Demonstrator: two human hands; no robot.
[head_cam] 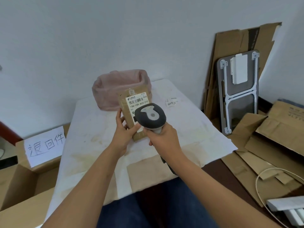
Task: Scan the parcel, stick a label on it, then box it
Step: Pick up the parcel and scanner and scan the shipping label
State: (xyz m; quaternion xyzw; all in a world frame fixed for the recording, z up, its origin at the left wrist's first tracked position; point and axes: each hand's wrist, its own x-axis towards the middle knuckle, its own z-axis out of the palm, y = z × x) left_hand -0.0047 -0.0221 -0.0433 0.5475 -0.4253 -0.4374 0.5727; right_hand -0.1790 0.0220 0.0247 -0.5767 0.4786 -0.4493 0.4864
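Observation:
A flat brown parcel [130, 102] with a white barcode label is held upright above the table, gripped at its lower left by my left hand [125, 130]. My right hand [162, 137] is wrapped around the handle of a grey handheld scanner [150, 116]. The scanner's head sits just in front of the parcel's lower half and covers part of its label. Small white labels [171, 102] lie on the table behind, to the right. An open cardboard box [28, 176] with a handwritten paper sign stands on the floor at the left.
A white-covered table [92, 129] holds a pink-lined bin [118, 89] at its far edge. Flattened cardboard [271, 145], a folded table leaning on the wall [238, 89], a white cable and a power strip [289, 209] fill the right side.

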